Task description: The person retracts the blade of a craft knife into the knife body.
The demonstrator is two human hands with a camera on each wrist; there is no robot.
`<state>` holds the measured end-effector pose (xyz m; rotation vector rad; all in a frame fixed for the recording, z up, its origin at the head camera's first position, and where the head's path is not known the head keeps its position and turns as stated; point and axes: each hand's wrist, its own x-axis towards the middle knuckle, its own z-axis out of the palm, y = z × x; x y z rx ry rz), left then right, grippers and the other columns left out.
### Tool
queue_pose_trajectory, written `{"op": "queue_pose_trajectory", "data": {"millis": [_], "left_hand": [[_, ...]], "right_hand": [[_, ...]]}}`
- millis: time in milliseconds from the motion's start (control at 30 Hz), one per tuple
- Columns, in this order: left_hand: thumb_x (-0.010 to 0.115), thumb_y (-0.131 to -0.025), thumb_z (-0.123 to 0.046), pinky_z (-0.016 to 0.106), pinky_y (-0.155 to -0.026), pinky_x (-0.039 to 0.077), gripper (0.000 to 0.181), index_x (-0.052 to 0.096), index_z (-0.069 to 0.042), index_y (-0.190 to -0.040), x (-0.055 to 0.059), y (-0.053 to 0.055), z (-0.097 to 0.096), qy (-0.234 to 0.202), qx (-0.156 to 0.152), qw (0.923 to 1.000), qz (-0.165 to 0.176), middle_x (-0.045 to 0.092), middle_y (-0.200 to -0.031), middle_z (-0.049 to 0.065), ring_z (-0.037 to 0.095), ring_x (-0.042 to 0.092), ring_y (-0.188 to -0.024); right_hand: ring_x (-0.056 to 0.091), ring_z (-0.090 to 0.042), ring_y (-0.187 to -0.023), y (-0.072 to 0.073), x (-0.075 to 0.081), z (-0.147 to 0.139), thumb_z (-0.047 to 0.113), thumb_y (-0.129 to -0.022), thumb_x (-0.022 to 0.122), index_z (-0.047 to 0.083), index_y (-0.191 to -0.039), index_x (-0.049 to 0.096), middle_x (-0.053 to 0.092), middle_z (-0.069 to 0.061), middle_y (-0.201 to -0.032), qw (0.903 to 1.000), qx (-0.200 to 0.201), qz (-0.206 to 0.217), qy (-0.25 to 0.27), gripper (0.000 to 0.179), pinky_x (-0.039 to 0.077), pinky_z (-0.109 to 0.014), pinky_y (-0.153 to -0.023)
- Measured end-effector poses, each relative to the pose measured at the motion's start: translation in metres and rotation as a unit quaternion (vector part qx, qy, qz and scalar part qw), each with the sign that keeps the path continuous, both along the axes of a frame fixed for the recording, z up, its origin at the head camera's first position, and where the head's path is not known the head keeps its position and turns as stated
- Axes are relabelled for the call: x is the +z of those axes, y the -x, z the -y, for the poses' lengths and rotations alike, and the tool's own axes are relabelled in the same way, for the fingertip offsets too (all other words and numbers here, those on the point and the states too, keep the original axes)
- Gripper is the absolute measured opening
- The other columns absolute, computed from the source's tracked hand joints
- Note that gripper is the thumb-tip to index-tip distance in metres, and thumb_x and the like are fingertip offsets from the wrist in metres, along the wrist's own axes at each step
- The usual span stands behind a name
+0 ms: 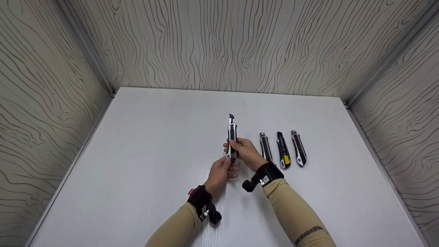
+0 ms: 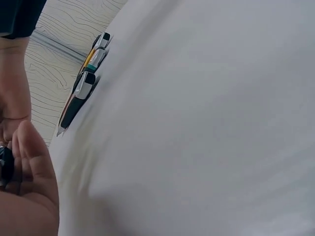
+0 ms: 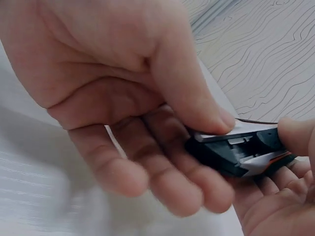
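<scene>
A utility knife (image 1: 232,132) with a silver and black handle is held upright in the head view, its dark blade showing at the far end. My right hand (image 1: 247,152) grips the handle's middle, thumb lying on top. At the knife's tail end is my left hand (image 1: 218,173), pinching it between thumb and fingers. The right wrist view shows the left hand (image 3: 147,93) large, its thumb on the black tail (image 3: 216,156), with the right hand (image 3: 285,206) at the edge. In the left wrist view the knife is mostly cut off.
To the right on the white table (image 1: 154,154) lie three more utility knives: a silver-black one (image 1: 264,145) partly behind my right wrist, a black and yellow one (image 1: 283,151), and a silver one with a dark inlay (image 1: 299,148). Wood-patterned walls (image 1: 219,44) enclose the table.
</scene>
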<state>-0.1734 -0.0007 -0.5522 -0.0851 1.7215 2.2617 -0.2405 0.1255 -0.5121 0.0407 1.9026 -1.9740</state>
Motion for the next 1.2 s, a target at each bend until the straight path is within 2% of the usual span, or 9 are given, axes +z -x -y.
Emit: {"op": "queue_pose_trajectory", "data": {"millis": [233, 500, 833, 1067, 1200], "left_hand": [[0.038, -0.106, -0.021, 0.031, -0.076, 0.060, 0.036, 0.057, 0.008, -0.119, 0.0040, 0.0007, 0.0003, 0.007, 0.005, 1.0000, 0.000, 0.071, -0.106, 0.016, 0.011, 0.068, -0.083], [0.037, -0.106, -0.019, 0.030, -0.071, 0.060, 0.037, 0.054, 0.013, -0.117, 0.0027, 0.0012, -0.0012, -0.011, 0.005, 0.9999, 0.000, 0.071, -0.097, 0.011, 0.011, 0.066, -0.079], [0.037, -0.106, -0.016, 0.026, -0.066, 0.058, 0.036, 0.052, 0.015, -0.115, 0.0009, 0.0028, -0.0032, -0.029, 0.009, 0.9995, 0.001, 0.068, -0.089, 0.006, 0.011, 0.065, -0.076], [0.037, -0.106, -0.015, 0.028, -0.069, 0.059, 0.034, 0.054, 0.015, -0.113, 0.0019, 0.0020, -0.0011, 0.002, 0.010, 0.9999, 0.002, 0.070, -0.089, 0.007, 0.010, 0.066, -0.075], [0.038, -0.106, -0.016, 0.028, -0.069, 0.059, 0.034, 0.054, 0.014, -0.113, 0.0024, 0.0030, -0.0004, 0.014, 0.007, 0.9999, 0.000, 0.069, -0.088, 0.006, 0.010, 0.066, -0.074]], "right_hand": [[0.068, -0.016, -0.096, -0.0025, 0.0017, 0.0021, 0.013, -0.102, 0.050, -0.012, -0.129, 0.050, 0.068, -0.016, -0.111, 0.9998, -0.012, -0.007, 0.014, 0.037, 0.055, -0.027, -0.088], [0.069, -0.015, -0.094, -0.0021, 0.0019, 0.0016, 0.011, -0.101, 0.051, -0.011, -0.128, 0.051, 0.069, -0.015, -0.109, 0.9997, -0.023, -0.004, 0.009, 0.035, 0.056, -0.027, -0.085], [0.068, -0.017, -0.097, -0.0020, 0.0006, 0.0005, 0.007, -0.099, 0.052, -0.006, -0.129, 0.052, 0.067, -0.018, -0.117, 0.9999, -0.016, -0.004, 0.001, 0.033, 0.055, -0.030, -0.090], [0.067, -0.014, -0.100, -0.0028, -0.0006, -0.0001, 0.004, -0.099, 0.050, -0.007, -0.132, 0.048, 0.061, -0.024, -0.126, 0.9999, 0.004, -0.009, 0.006, 0.034, 0.054, -0.030, -0.092], [0.067, -0.013, -0.100, -0.0025, -0.0016, -0.0016, 0.005, -0.099, 0.050, -0.007, -0.132, 0.047, 0.063, -0.021, -0.124, 0.9998, 0.008, -0.012, 0.012, 0.035, 0.053, -0.029, -0.092]]}}
